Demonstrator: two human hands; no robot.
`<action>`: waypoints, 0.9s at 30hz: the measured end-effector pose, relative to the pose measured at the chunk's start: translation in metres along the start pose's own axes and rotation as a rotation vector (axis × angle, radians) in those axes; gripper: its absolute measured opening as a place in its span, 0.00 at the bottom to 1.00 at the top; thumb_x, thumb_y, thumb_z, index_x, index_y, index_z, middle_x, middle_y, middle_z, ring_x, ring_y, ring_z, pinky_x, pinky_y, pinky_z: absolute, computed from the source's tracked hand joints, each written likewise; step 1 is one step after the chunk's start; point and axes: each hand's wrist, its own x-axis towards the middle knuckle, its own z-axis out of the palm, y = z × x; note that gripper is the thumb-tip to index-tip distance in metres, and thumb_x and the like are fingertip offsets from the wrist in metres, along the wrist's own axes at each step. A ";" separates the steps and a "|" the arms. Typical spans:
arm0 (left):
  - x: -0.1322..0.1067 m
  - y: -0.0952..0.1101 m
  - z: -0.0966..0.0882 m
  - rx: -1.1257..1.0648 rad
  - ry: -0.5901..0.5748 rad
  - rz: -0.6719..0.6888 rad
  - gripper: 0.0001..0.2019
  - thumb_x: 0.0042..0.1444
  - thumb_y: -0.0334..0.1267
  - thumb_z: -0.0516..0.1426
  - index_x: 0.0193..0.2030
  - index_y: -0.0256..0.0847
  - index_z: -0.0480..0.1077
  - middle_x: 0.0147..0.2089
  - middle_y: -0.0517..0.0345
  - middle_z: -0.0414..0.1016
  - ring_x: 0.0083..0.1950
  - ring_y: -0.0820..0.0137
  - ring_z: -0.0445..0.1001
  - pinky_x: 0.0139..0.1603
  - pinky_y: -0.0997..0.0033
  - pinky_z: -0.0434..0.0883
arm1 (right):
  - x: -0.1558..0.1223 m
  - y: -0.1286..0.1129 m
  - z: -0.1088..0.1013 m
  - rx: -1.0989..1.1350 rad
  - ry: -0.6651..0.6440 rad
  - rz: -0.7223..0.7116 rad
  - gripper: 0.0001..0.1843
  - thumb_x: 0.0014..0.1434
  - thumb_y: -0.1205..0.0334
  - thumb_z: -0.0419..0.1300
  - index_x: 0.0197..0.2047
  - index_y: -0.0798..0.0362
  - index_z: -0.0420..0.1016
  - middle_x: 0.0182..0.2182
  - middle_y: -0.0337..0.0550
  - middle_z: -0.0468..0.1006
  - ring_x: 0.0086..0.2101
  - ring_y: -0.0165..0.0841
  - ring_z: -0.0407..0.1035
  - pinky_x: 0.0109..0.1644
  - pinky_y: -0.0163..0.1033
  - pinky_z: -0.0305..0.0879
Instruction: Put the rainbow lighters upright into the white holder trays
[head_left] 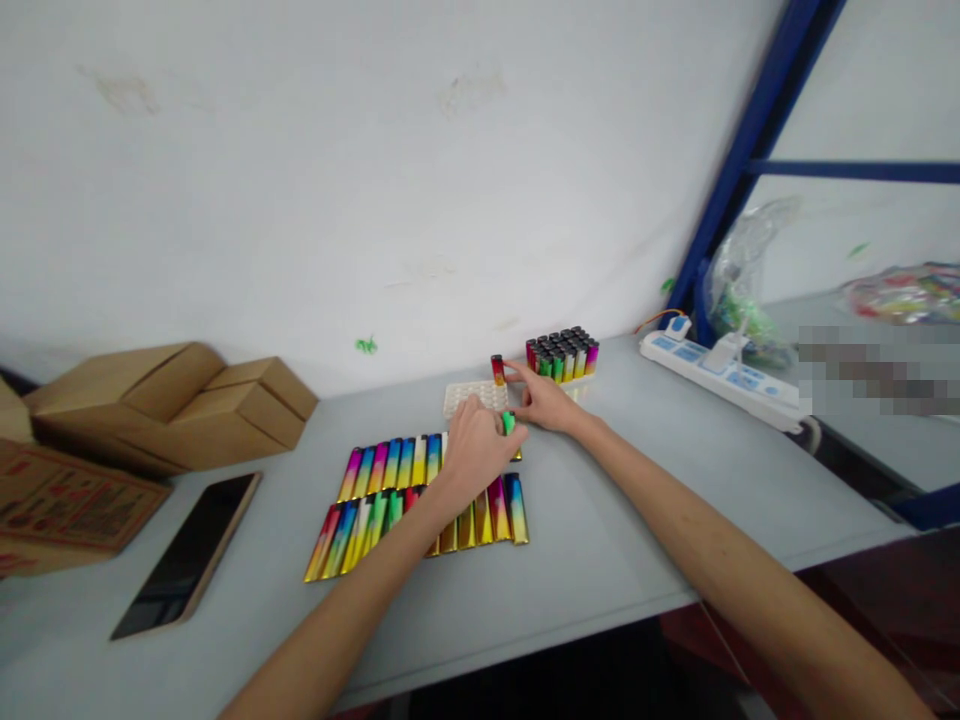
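Note:
My left hand [480, 445] is closed around a lighter with a green top [509, 422], over the near right corner of a white tray with rows of holes [461, 397]. A red-and-gold lighter [498, 370] stands upright at the tray's right side. My right hand [546, 398] has its index finger against that lighter. Its thumb is spread apart, close to the tray's right edge and the green-topped lighter. Below my left hand, colourful metallic lighters [349, 530] lie side by side in two rows, partly hidden by my left forearm.
A block of upright lighters [562, 355] stands behind my right hand. Farther right are a white power strip [724, 375] with plugs and a blue metal frame [739, 170]. On the left lie a phone [187, 555] and cardboard boxes [172, 410]. A wall backs the grey table [600, 550].

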 end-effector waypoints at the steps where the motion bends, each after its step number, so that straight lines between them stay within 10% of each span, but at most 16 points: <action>1: 0.000 0.001 -0.005 -0.065 0.023 -0.001 0.17 0.54 0.41 0.59 0.17 0.43 0.63 0.28 0.52 0.67 0.44 0.56 0.71 0.49 0.54 0.70 | 0.000 0.000 0.000 -0.006 -0.004 0.002 0.52 0.50 0.71 0.69 0.74 0.49 0.52 0.60 0.53 0.76 0.26 0.27 0.71 0.34 0.35 0.69; 5: 0.001 0.000 -0.028 -0.377 0.061 -0.022 0.14 0.54 0.41 0.60 0.22 0.42 0.63 0.32 0.56 0.69 0.37 0.64 0.71 0.42 0.61 0.71 | 0.000 0.002 0.000 -0.023 0.001 -0.011 0.52 0.51 0.68 0.69 0.74 0.48 0.51 0.58 0.52 0.77 0.26 0.27 0.70 0.35 0.36 0.69; 12: -0.014 -0.016 -0.048 -1.160 -0.280 -0.059 0.17 0.60 0.53 0.60 0.44 0.47 0.57 0.35 0.61 0.75 0.24 0.74 0.71 0.23 0.72 0.66 | -0.002 0.002 0.001 -0.017 0.009 -0.034 0.50 0.54 0.58 0.71 0.74 0.48 0.52 0.60 0.52 0.76 0.25 0.28 0.70 0.34 0.37 0.69; 19: -0.029 -0.027 -0.043 -1.073 -0.151 -0.161 0.20 0.62 0.60 0.57 0.35 0.44 0.64 0.22 0.68 0.53 0.20 0.76 0.52 0.20 0.73 0.53 | -0.005 0.001 0.001 -0.037 0.008 -0.007 0.50 0.55 0.56 0.70 0.74 0.49 0.52 0.59 0.52 0.76 0.24 0.28 0.69 0.30 0.37 0.68; 27: -0.038 -0.031 -0.034 -0.994 -0.049 -0.111 0.27 0.63 0.60 0.54 0.23 0.43 0.56 0.20 0.66 0.53 0.22 0.75 0.52 0.23 0.71 0.53 | -0.006 0.003 0.000 -0.064 -0.009 0.036 0.50 0.54 0.52 0.71 0.73 0.52 0.53 0.55 0.53 0.78 0.24 0.31 0.69 0.31 0.39 0.69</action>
